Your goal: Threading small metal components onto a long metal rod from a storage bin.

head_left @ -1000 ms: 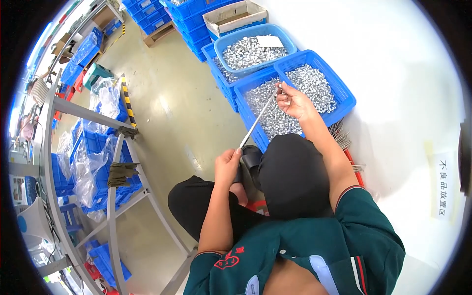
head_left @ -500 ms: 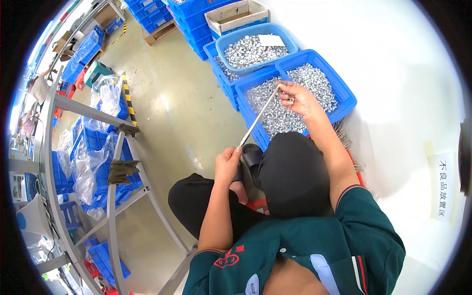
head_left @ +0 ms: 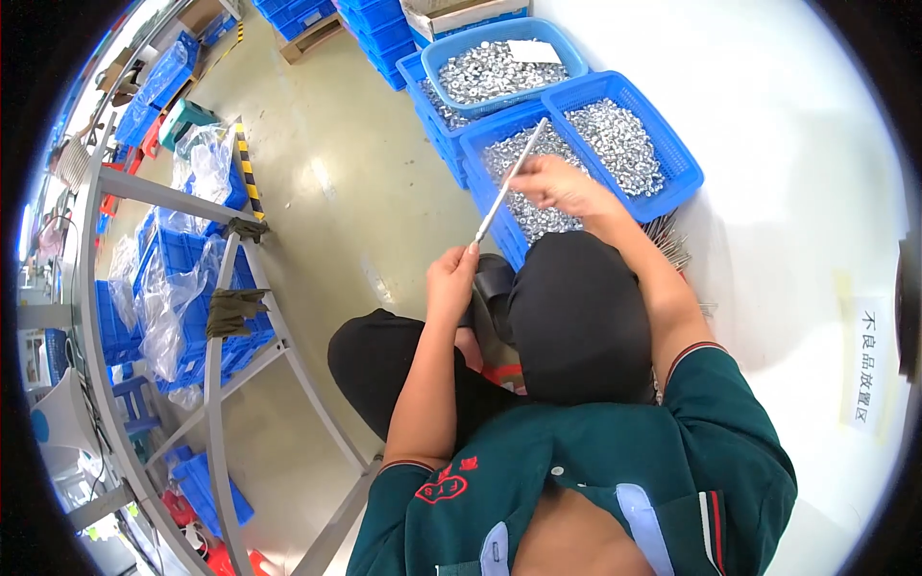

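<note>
My left hand (head_left: 451, 280) is closed around the lower end of a thin silvery metal rod (head_left: 530, 146), which slants up and away to the right. Partway along the rod, the fingertips of my right hand (head_left: 567, 189) pinch it; whether a small part sits between them is too small to tell. Beneath the right hand lies a blue basket (head_left: 477, 171) holding many small shiny metal parts (head_left: 503, 154) that look like nuts. Beside it, a second blue basket (head_left: 680, 158) holds more such metal parts (head_left: 615, 144).
A lighter blue basin (head_left: 576, 60) of metal parts, with a white card (head_left: 534, 51) on top, stands beyond the baskets. Several thin metal rods (head_left: 669, 240) lie right of my knee. A grey metal frame (head_left: 216, 384) stands left, near plastic-covered blue crates (head_left: 182, 307). A white wall is at right.
My right hand has moved from the rod's far tip down along it toward my left hand, so the tip now shows bare. My left hand still holds the lower end.
</note>
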Available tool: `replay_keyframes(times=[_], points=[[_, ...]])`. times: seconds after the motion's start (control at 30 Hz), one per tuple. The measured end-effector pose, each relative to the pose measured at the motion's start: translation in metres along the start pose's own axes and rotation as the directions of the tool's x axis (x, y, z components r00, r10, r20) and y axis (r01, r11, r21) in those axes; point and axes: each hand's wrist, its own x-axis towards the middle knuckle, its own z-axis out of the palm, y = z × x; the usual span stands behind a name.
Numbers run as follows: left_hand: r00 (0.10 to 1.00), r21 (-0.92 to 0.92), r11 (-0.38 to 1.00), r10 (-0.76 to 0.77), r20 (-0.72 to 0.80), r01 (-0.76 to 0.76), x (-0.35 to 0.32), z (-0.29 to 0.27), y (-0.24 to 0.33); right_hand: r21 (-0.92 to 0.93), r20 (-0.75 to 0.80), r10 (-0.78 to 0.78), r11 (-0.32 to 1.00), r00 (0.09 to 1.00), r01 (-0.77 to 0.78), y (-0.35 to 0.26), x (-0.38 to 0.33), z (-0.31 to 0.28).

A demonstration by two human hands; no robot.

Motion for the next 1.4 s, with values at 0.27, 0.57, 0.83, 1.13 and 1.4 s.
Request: replay_keyframes(times=[0.27,0.57,0.83,1.13,1.4], points=[[0.999,-0.109,0.994,0.031,0.023,-0.029,0.010,0.006,0.000,0.237,0.080,0.139,0.959,0.987,-0.154,0.015,0.000,-0.015],[0.998,-0.103,0.993,-0.057,0.008,0.058,-0.004,-0.007,-0.005,0.711,-0.111,0.064,0.703,0.992,0.034,0.019,0.008,-0.049],[0.999,-0.050,0.999,0.023,0.043,-0.021,-0.004,-0.012,-0.026,0.785,-0.122,0.026,0.615,0.992,0.080,0.014,0.011,-0.051],[0.999,0.042,0.999,0.028,0.034,-0.029,-0.010,-0.016,-0.015,0.366,-0.258,-0.106,0.909,0.960,0.199,-0.007,0.003,-0.046],[0.999,-0.022,1.000,0.011,0.037,-0.010,-0.004,-0.010,-0.007,0.151,0.115,0.050,0.986,0.992,-0.067,-0.002,0.005,-0.009]])
